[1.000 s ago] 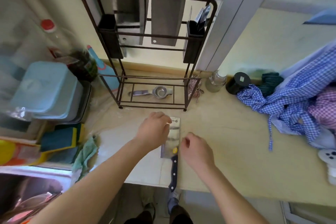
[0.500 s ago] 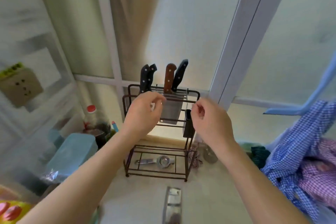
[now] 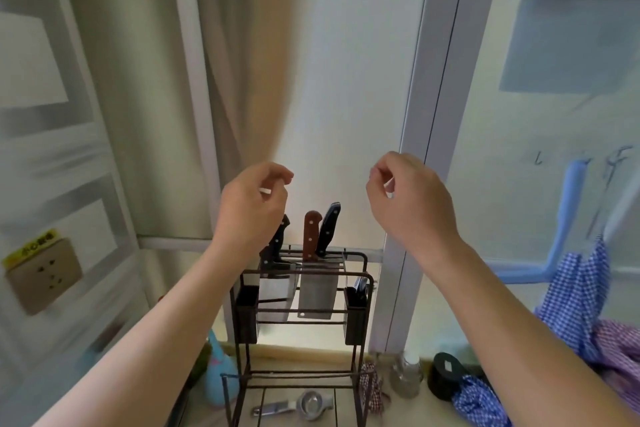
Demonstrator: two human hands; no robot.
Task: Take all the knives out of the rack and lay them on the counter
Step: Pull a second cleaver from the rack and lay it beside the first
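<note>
A dark metal rack [image 3: 360, 265] stands on the counter against the window. Three knives stick up from its top: a black-handled one [image 3: 278, 244] on the left, a brown-handled cleaver [image 3: 311, 232] in the middle and a black-handled knife [image 3: 329, 227] to its right. Two broad blades [image 3: 317, 295] hang down inside the frame. My left hand [image 3: 254, 208] hovers above the left black handle, fingers loosely curled, holding nothing. My right hand [image 3: 408, 198] is raised to the right of the rack, fingers curled and empty. The knife laid on the counter is out of view.
A metal squeezer [image 3: 299, 404] lies on the rack's bottom shelf. A glass jar [image 3: 407, 374] and a black round container [image 3: 446, 374] stand right of the rack, beside checked blue cloth [image 3: 575, 291]. A wall socket [image 3: 45, 274] is at left.
The view has tilted up, so the cleaver on the counter has dropped out of sight. Both hands rose from it to above the rack's top and hold nothing.
</note>
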